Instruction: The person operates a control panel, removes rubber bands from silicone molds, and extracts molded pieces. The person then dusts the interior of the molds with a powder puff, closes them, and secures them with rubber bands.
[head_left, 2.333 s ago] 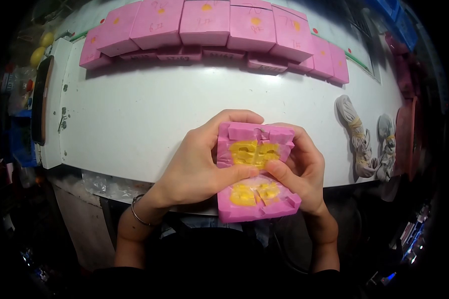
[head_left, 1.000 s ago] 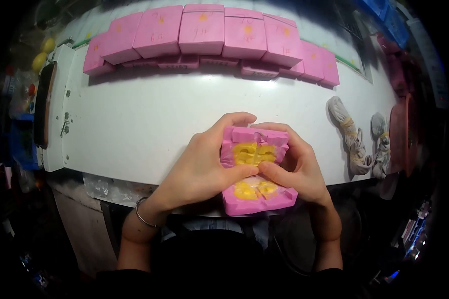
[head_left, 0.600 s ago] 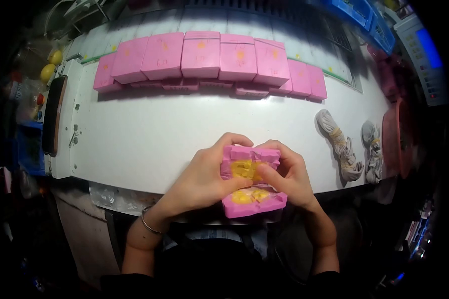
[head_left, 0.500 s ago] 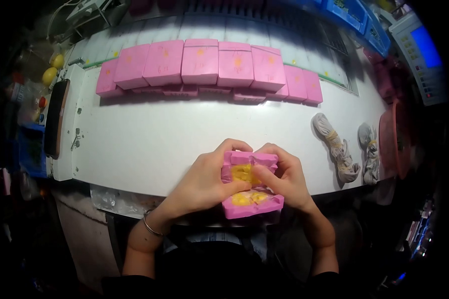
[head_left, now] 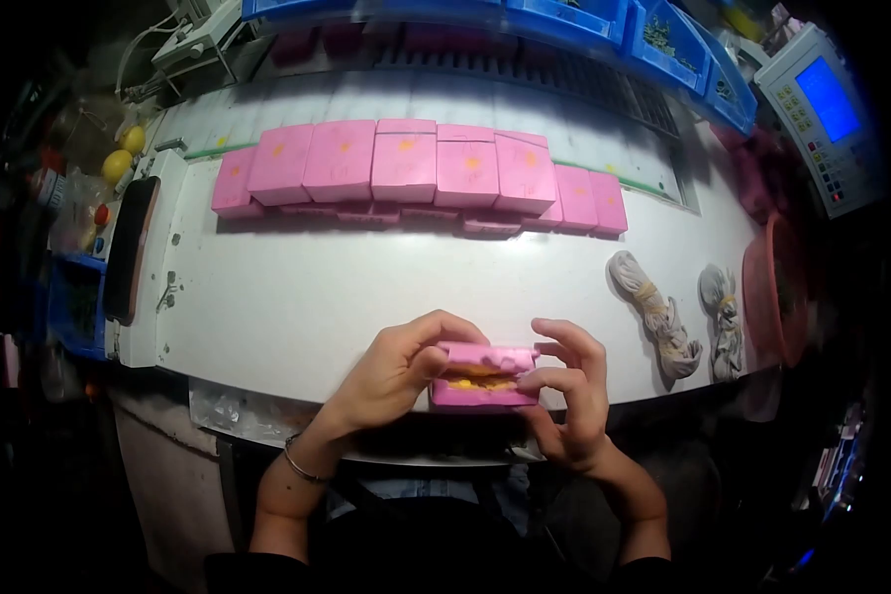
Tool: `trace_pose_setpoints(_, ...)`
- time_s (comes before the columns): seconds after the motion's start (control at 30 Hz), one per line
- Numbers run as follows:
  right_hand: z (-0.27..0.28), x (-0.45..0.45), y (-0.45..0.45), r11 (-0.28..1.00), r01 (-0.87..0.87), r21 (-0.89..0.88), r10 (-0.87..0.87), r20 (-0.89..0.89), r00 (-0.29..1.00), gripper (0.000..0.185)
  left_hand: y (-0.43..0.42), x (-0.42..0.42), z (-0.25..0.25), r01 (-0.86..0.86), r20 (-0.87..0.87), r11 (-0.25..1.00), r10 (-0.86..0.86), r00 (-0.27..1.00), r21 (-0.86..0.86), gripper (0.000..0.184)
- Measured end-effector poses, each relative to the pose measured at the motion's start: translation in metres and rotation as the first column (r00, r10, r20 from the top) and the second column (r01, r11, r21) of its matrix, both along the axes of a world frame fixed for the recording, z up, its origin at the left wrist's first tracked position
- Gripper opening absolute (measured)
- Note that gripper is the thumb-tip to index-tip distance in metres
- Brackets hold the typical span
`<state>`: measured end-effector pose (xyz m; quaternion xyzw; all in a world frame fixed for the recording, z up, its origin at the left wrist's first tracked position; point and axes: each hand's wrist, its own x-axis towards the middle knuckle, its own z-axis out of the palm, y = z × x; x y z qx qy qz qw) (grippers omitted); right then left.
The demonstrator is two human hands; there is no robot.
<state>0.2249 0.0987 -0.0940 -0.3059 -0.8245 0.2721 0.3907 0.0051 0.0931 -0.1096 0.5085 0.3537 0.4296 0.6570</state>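
A pink two-part rubber mold (head_left: pixel 485 396) is held near the front edge of the white table, its halves almost together with a narrow gap towards me. Yellow material shows inside that gap. My left hand (head_left: pixel 396 371) grips the mold's left end, the thumb at the gap and the fingers behind. At the right end, my right hand (head_left: pixel 574 401) has its thumb low and a bent finger touching the opening, while the upper fingers stand apart from the mold. The far side of the mold is hidden.
A row of pink blocks (head_left: pixel 406 163) stands across the back of the white table (head_left: pixel 297 287). Two tied grey cloth bundles (head_left: pixel 658 317) (head_left: pixel 723 322) and a reddish basin (head_left: pixel 774 292) are on the right. A phone (head_left: pixel 132 252) lies left; blue bins (head_left: pixel 663 45) hang behind.
The mold halves, spread open before with yellow inside showing, have been folded nearly together. My right hand has loosened its fingers from the mold. The camera view has shifted slightly.
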Motion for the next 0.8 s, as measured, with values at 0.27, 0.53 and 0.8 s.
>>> trace_pose_setpoints(0.27,0.001,-0.008,0.004,0.994,0.038,-0.106,-0.053,-0.146,0.988,0.037,-0.012,0.002,0.003,-0.148,-0.211,0.948,0.211,0.954,0.281,0.04)
trace_pose_setpoints(0.53,0.017,-0.007,0.013,0.989,0.008,-0.148,-0.009,-0.004,1.0,0.035,-0.013,0.006,0.002,-0.221,-0.135,0.955,0.249,0.959,0.196,0.032)
trace_pose_setpoints(0.8,0.045,0.024,0.046,0.968,-0.091,-0.233,0.069,-0.1,0.993,0.044,-0.006,0.007,-0.023,0.031,0.089,0.996,-0.024,0.996,-0.079,0.06)
